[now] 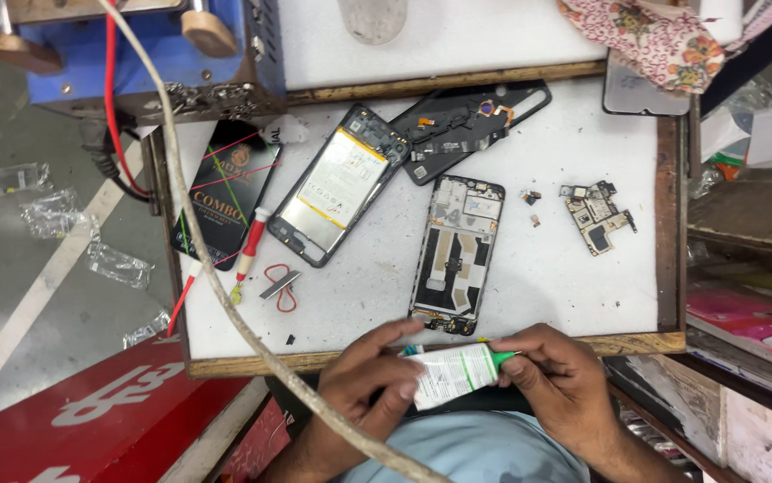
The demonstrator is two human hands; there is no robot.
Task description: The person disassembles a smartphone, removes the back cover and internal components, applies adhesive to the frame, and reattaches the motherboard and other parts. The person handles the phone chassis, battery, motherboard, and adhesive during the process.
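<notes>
Both my hands hold a small white glue tube (449,373) with a green neck just below the near edge of the work tray. My left hand (370,376) grips the tube's flat tail end. My right hand (558,374) pinches the green cap end. Just beyond my fingers an opened phone frame (458,254) lies flat on the white tray surface (547,295). Further left rests a phone chassis with a battery (339,186), and behind it a dark back cover (466,125).
A circuit board (597,215) and tiny loose parts (531,197) lie at the tray's right. A black packet (225,192), red-handled screwdriver (250,249), metal tweezers (279,284) sit left. A thick cable (216,277) crosses diagonally. A blue machine (144,54) stands behind.
</notes>
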